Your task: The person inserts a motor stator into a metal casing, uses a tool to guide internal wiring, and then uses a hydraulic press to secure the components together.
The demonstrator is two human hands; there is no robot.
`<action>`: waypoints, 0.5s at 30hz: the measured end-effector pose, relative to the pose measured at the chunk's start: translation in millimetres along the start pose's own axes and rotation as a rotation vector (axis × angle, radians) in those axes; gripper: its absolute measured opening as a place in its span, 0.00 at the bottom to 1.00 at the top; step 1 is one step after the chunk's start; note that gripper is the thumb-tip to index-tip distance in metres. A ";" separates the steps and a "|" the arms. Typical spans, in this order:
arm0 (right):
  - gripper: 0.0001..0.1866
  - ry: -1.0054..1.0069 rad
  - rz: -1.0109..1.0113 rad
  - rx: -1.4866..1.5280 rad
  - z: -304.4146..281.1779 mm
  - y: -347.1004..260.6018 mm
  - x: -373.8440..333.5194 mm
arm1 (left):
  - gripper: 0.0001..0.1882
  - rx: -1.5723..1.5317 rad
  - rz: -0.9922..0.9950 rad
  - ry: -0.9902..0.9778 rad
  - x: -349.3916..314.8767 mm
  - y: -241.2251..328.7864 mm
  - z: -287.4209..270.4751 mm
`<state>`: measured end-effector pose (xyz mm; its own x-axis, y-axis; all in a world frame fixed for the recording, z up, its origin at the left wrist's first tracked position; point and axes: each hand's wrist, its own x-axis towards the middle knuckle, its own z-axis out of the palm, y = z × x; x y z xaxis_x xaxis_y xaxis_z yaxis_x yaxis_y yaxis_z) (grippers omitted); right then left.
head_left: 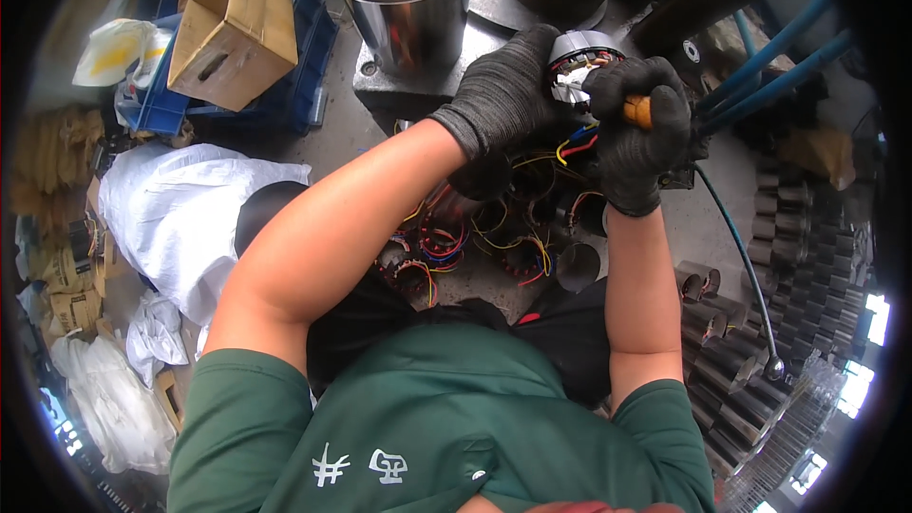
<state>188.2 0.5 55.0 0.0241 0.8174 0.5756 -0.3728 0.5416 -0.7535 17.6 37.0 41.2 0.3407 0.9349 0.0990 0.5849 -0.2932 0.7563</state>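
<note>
My left hand, in a dark knit glove, grips the left side of a motor stator. The stator is a grey metal ring with windings and white pieces inside, and blue, yellow and red wires hang below it. My gloved right hand is closed round a tool with a wooden handle. Only the handle's end shows; the rest of the tool is hidden by the fingers. This hand is right against the stator's open face.
A shiny metal cylinder stands on a machine base at the back. Several wired stators lie on the floor below my hands. Stacked metal sleeves fill the right. A cardboard box rests on blue crates. Blue hoses run at far right.
</note>
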 end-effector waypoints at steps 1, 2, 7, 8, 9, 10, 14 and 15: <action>0.20 0.013 -0.018 0.049 0.8 -4.8 2.7 | 0.44 -0.013 0.007 -0.004 1.6 -0.8 0.0; 0.20 0.026 -0.018 0.107 6.1 -9.2 2.0 | 0.45 -0.009 0.003 0.005 -1.3 0.7 -1.4; 0.21 0.022 0.053 0.060 -4.4 -4.6 1.6 | 0.47 -0.028 -0.031 -0.031 0.0 2.3 -3.2; 0.21 0.022 0.033 0.106 -3.2 -6.0 1.7 | 0.48 -0.054 -0.028 -0.049 -0.2 2.2 -5.4; 0.21 0.022 0.013 0.153 -0.9 -10.2 1.8 | 0.48 -0.010 -0.018 -0.029 -2.2 4.4 -4.4; 0.21 0.022 -0.008 0.199 1.6 -14.8 2.9 | 0.47 -0.014 -0.011 -0.026 0.6 5.7 -5.8; 0.21 0.009 0.016 0.092 -5.5 -0.8 -1.7 | 0.46 -0.039 -0.025 -0.028 -1.3 5.0 -4.7; 0.21 -0.026 0.047 0.031 -7.4 -2.3 2.5 | 0.46 -0.035 -0.021 -0.032 -0.5 3.7 -4.2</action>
<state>196.0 2.8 55.9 -0.0178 0.8365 0.5477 -0.4015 0.4957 -0.7701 16.6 36.4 46.6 0.3522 0.9338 0.0626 0.5664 -0.2659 0.7801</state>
